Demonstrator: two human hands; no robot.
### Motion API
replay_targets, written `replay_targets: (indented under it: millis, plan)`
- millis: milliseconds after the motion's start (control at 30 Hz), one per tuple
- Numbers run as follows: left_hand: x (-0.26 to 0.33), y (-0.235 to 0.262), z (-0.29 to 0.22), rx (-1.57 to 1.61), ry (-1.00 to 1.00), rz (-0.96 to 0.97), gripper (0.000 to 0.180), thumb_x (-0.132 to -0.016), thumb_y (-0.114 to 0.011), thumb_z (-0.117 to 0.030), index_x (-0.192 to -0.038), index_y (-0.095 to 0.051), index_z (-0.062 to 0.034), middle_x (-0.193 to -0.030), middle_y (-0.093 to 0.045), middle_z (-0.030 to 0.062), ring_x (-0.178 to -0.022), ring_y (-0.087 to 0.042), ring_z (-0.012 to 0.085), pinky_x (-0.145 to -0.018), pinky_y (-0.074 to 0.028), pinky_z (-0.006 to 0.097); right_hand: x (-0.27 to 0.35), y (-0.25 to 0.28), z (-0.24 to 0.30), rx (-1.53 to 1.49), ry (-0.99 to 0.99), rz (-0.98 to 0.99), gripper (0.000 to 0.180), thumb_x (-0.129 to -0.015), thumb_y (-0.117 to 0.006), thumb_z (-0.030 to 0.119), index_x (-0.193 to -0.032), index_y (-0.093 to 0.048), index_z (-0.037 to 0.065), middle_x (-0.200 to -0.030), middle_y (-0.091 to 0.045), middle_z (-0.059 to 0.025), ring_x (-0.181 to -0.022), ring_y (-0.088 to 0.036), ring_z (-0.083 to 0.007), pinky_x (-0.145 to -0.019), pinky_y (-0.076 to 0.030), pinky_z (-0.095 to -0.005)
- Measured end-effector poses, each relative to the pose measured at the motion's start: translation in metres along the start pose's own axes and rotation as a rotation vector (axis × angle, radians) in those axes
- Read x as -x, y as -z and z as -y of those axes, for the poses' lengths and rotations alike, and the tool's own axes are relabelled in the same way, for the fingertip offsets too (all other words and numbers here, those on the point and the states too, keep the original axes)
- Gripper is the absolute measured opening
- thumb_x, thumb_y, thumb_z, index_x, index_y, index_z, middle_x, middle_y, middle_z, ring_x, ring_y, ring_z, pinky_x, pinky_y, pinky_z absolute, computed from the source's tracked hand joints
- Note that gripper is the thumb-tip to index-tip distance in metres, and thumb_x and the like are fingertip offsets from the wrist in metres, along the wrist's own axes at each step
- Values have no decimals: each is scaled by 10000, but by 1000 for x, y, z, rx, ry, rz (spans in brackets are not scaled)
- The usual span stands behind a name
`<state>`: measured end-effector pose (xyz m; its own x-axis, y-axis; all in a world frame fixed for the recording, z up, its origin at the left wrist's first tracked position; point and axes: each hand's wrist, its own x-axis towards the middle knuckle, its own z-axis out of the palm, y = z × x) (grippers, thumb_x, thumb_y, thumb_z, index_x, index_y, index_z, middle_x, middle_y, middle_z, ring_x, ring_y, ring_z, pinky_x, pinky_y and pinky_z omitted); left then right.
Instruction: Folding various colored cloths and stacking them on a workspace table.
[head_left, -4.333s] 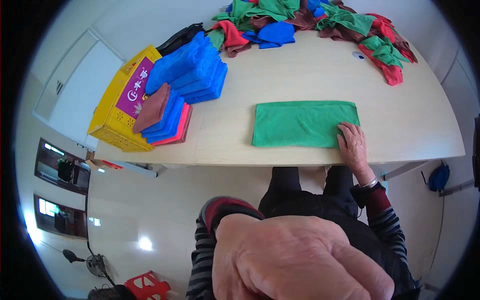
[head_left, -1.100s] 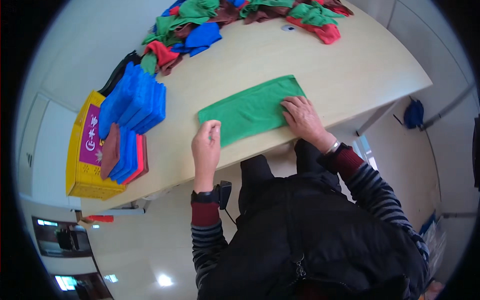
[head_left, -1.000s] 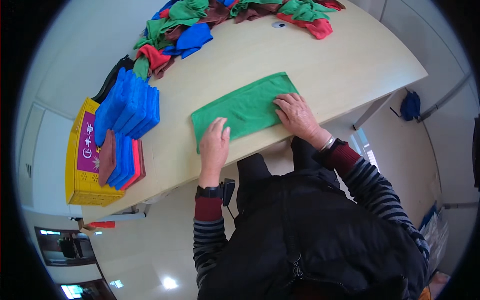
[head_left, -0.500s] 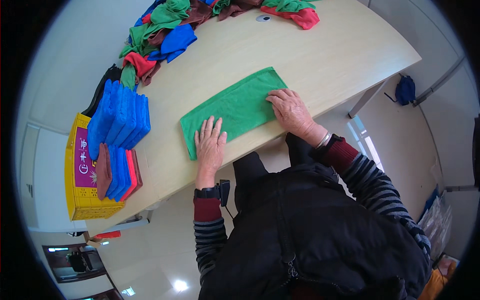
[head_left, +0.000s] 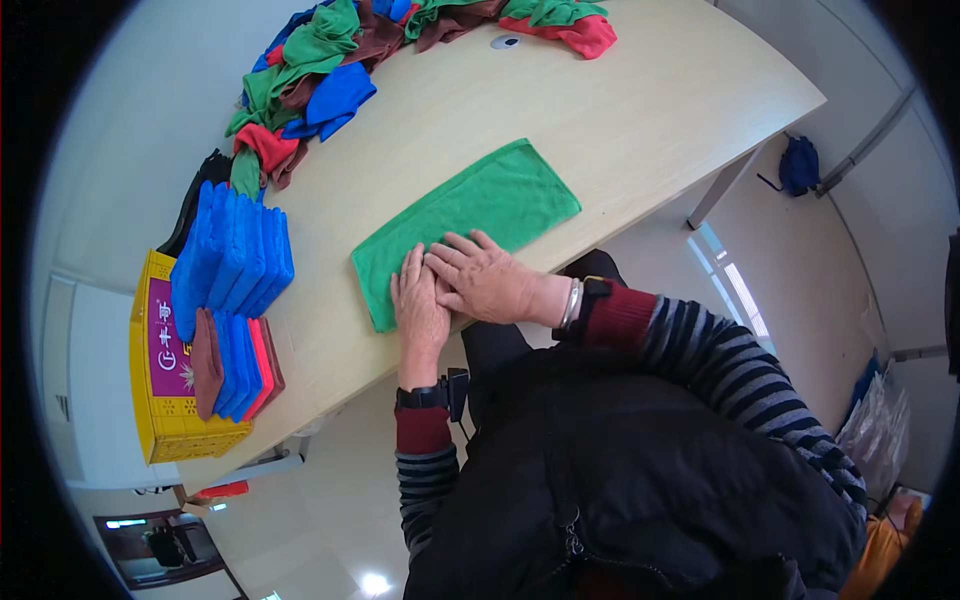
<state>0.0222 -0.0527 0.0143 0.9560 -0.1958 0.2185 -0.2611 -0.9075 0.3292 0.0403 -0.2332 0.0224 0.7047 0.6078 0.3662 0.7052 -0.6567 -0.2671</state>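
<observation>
A green towel (head_left: 500,195) lies folded into a long flat rectangle at the front of the pale wooden table (head_left: 640,120). On its left half rests my left hand (head_left: 422,305), palm down with the fingers stretched out. My right hand (head_left: 485,278) lies flat beside it, its fingertips overlapping the left hand's fingers and touching the cloth. The right half of the towel is uncovered. Neither hand grips the fabric.
Folded blue towels (head_left: 235,250) stand in a row on the left, with smaller folded brown, blue and red cloths (head_left: 232,365) in front. A yellow and purple box (head_left: 160,360) sits beside them. Crumpled coloured towels (head_left: 310,60) are heaped along the far left edge.
My right hand has moved left from the towel's right end to my left hand. The left hand stays flat on the cloth. The whole view has shifted slightly.
</observation>
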Motion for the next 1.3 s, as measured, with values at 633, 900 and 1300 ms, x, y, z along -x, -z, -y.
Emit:
replay_targets:
  millis: [633, 900, 1300]
  plan:
    - [11, 22, 12, -18, 125, 26, 485, -1068, -397, -328, -1453, -490, -47, -1563, -397, 155, -1466, -328, 311, -1216, -219, 453, 31, 64, -111, 250, -440, 114, 609, -1021, -460, 466, -1494, -431, 83, -1572, -391, -127, -1470, -325, -347, -1188, -257, -536]
    - [-46, -4, -5, -143, -151, 103, 524, -1061, -396, -385, -1515, -415, -125, -1599, -345, 131, -1485, -293, 313, -1203, -219, 528, -33, 11, -63, 83, -168, 136, 598, -1018, -443, 495, -1485, -456, 120, -1563, -404, -123, -1471, -321, -353, -1190, -254, -534]
    - [-33, 12, 56, -224, 245, 30, 598, -1040, -403, -467, -1562, -343, -180, -1645, -249, 126, -1521, -206, 321, -1216, -161, 538, -10, 31, -165, 227, -364, 0, 609, -991, -457, 494, -1496, -441, 153, -1537, -425, -108, -1440, -345, -352, -1170, -273, -533]
